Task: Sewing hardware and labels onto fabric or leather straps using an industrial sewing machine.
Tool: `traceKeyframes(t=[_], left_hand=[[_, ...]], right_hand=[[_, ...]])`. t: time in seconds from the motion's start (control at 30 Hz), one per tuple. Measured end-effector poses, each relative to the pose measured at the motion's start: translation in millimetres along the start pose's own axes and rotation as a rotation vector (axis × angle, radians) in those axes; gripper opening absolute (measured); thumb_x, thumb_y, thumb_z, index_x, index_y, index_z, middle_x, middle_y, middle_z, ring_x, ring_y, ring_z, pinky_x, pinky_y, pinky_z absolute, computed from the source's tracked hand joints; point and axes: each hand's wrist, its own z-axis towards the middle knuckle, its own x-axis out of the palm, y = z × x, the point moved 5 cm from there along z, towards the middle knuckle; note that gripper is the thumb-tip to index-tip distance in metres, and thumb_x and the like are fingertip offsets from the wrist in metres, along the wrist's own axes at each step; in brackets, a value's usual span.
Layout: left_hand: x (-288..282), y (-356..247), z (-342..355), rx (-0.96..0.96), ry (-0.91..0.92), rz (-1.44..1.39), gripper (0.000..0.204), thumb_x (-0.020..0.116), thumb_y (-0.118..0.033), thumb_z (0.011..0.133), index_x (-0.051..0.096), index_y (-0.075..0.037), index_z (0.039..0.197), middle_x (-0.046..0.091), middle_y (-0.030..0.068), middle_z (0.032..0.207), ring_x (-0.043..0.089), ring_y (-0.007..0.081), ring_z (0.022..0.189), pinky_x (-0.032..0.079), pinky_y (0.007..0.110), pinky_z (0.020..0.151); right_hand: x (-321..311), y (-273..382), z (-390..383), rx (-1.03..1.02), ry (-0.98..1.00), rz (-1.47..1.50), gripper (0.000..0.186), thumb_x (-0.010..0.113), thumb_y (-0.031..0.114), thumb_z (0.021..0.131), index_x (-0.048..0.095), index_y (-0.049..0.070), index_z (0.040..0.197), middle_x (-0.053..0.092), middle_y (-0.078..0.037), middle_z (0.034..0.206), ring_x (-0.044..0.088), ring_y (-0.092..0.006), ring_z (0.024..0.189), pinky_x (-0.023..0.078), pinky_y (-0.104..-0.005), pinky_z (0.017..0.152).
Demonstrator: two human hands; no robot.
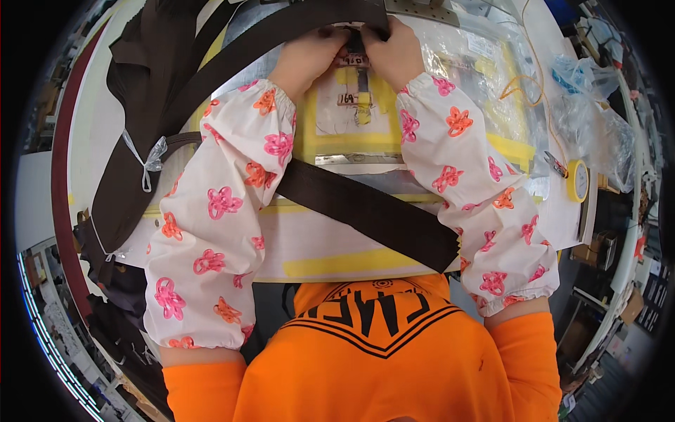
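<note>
pressing down side by side at the far edge of a yellow-taped template (337, 144), a person's two hands pinch a dark brown strap (295, 28) where it crosses a small dark piece sitting at the head of the template. the left hand (306, 56) has its fingers curled together over the strap just left of the template's centre line, and the right hand (396, 53) mirrors it just right of that line, fingers likewise closed on the strap, the two hands almost touching. both forearms wear white sleeve covers (211, 218) printed with pink and orange flowers, over an orange top (365, 366) nearest the camera. from the hands the strap sweeps left of the template in a broad arc, then runs back across the near side of the template, under the left forearm, to end beside the right elbow. a heap of dark brown fabric (137, 105) lies well left of the template, a knotted clear plastic tie (149, 160) upon it. right of the template lie crumpled clear plastic bags (587, 105), a thin orange cord (524, 81), and a roll of yellow tape (578, 181) beside a small tool (555, 164). the whole sits on a white worktable (91, 133) marked with further yellow tape.
</note>
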Motion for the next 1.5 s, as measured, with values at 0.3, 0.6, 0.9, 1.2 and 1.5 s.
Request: traceKeyframes(t=[0.3, 0.6, 0.9, 1.2, 1.5], left_hand=[[11.9, -22.7, -1.6, 0.317, 0.122, 0.46, 0.021, 0.048, -0.014, 0.088, 0.057, -0.003, 0.102, 0.063, 0.0186, 0.093, 0.061, 0.034, 0.088, 0.048, 0.038, 0.077], [4.4, -15.1, -0.3, 0.244, 0.456, 0.208, 0.025, 0.048, -0.017, 0.09, 0.054, 0.001, 0.107, 0.058, 0.0193, 0.104, 0.056, 0.0361, 0.095, 0.045, 0.039, 0.082], [-2.9, -27.5, -25.3, 0.432, 0.261, 0.367, 0.032, 0.047, -0.025, 0.093, 0.053, -0.005, 0.118, 0.052, 0.0108, 0.124, 0.056, 0.0323, 0.102, 0.046, 0.036, 0.087], [-1.4, -20.3, -26.4, 0.436, 0.342, 0.282, 0.03, 0.053, -0.024, 0.09, 0.054, -0.004, 0.113, 0.055, 0.014, 0.115, 0.055, 0.0341, 0.099, 0.046, 0.039, 0.083], [3.7, -9.0, -13.9, 0.523, 0.406, 0.012, 0.025, 0.056, -0.023, 0.087, 0.05, -0.002, 0.101, 0.057, 0.0218, 0.091, 0.057, 0.0365, 0.084, 0.047, 0.041, 0.071]], right_hand=[[9.5, -3.1, 10.3, -0.154, -0.071, -0.144, 0.024, 0.055, 0.01, 0.073, 0.056, 0.0, 0.095, 0.06, -0.029, 0.08, 0.058, -0.0456, 0.079, 0.045, -0.0514, 0.072], [11.2, -8.5, 24.2, -0.126, 0.042, -0.103, 0.026, 0.053, 0.009, 0.074, 0.057, -0.002, 0.097, 0.061, -0.029, 0.085, 0.058, -0.0451, 0.084, 0.047, -0.0476, 0.076], [8.7, -4.4, 16.1, -0.128, 0.054, -0.118, 0.022, 0.051, 0.009, 0.077, 0.053, 0.0, 0.097, 0.06, -0.029, 0.079, 0.058, -0.0461, 0.079, 0.046, -0.0504, 0.07], [2.7, 3.7, 4.4, -0.149, 0.011, -0.01, 0.027, 0.052, 0.003, 0.074, 0.05, 0.001, 0.101, 0.061, -0.027, 0.079, 0.059, -0.0444, 0.077, 0.047, -0.0486, 0.067], [-1.6, 6.4, -5.4, -0.124, 0.0, 0.15, 0.032, 0.053, 0.003, 0.077, 0.05, -0.004, 0.108, 0.061, -0.027, 0.088, 0.06, -0.0409, 0.083, 0.047, -0.0426, 0.072]])
